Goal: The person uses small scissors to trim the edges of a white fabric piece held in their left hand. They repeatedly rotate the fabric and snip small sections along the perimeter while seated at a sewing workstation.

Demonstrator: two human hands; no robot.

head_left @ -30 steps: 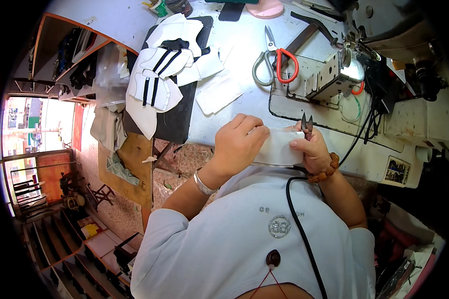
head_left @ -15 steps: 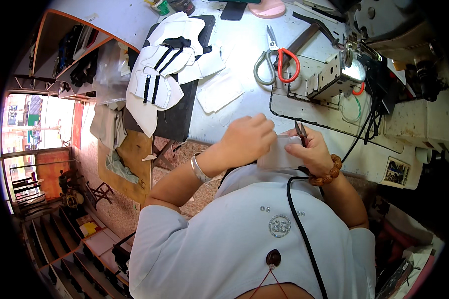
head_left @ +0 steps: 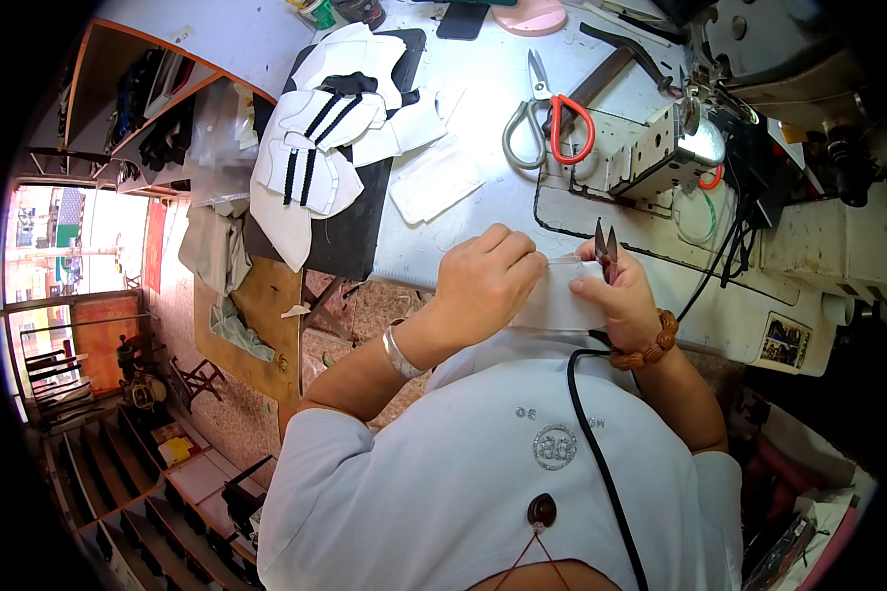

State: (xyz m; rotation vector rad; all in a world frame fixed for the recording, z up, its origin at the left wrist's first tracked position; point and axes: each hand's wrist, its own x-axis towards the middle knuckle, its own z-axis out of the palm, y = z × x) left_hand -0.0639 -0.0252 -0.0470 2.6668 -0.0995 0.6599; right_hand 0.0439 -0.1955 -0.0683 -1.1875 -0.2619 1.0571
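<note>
The white piece [head_left: 565, 303] is stretched between the two hands just off the near edge of the worktop [head_left: 483, 79], close to the person's body, probably so that its edge can be seen and turned freely. The right hand [head_left: 626, 300] has its fingers clamped on the piece's right end, the thumb flat on top. The same hand keeps hold of small dark snips [head_left: 607, 258], their two points apart and aimed away from the body; this seems to spare picking the tool up for each cut.

The left hand [head_left: 490, 286] is curled at the piece's upper left, fingers drawn in; I cannot tell whether they pinch the edge or a thread, as the knuckles hide the tips.

Other white pieces [head_left: 437, 184] lie flat near the left hand, apparently within easy reach. Farther left, black-striped panels [head_left: 315, 148] overlap on a dark board [head_left: 353, 231], perhaps to keep them together. Scissors [head_left: 569, 128] rest beside the sewing machine [head_left: 646, 163], well apart from the hands.
</note>
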